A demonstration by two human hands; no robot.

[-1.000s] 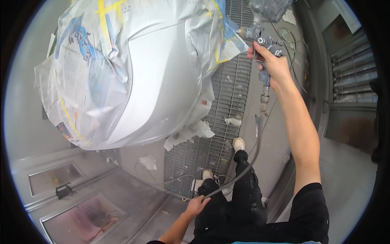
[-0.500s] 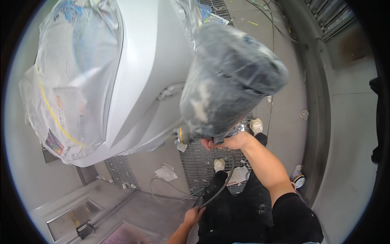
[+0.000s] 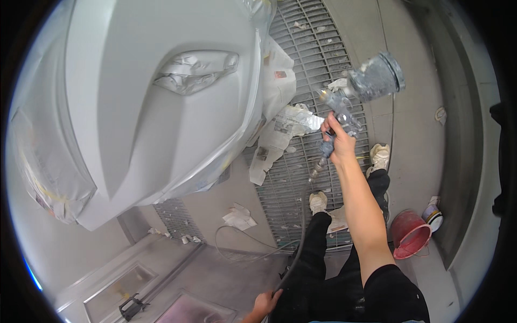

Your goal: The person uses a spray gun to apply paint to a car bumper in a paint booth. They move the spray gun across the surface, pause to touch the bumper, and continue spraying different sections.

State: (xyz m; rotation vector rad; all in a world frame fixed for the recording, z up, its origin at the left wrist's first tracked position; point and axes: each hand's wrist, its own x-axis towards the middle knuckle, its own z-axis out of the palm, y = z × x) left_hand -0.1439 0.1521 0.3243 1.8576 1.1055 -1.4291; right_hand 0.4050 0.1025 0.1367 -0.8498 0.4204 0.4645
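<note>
Spray gun (image 3: pixel 344 110) held up in the right hand (image 3: pixel 339 142), fingers wrapped tight round the grip, cup (image 3: pixel 377 81) on top, tilted to the right. Gun sits over the floor grate (image 3: pixel 307 177), just right of the car panel (image 3: pixel 156 102), nozzle end facing left toward it. Hose (image 3: pixel 299 242) drops from the gun's base down to the left hand (image 3: pixel 265 304), closed round it low by the legs.

Change: half a second ago the cup filled the middle of the view, close to the camera and in front of the panel; now the gun is out at arm's length to the right, clear of the panel. A second ago it was high at the right too, so the arm swung in and back out. Judgement: one pass along the panel edge finished, gun off the surface.

View shifted as well: panel now fills the upper left, masking paper (image 3: pixel 280 129) hanging at its edge. Red bucket (image 3: pixel 409 234) at lower right, newly in view. Paper scraps (image 3: pixel 239 215) on the floor.
</note>
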